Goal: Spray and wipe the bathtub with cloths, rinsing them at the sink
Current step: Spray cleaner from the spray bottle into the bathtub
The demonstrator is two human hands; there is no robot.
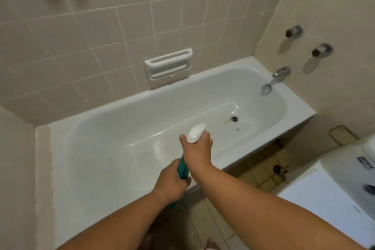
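Head view: over the near rim of the white bathtub (113,168), the left hand (172,182) is closed around the teal spray bottle (182,168) — the right hand (197,151) grips its white head. The tub holds only its drain (234,118), right of the hands.

Left hand (172,183), right hand (197,149) gripping

No text can be read anywhere; a dark label on the white appliance (345,168) at the right edge (printed marks, too blurred) stays illegible.
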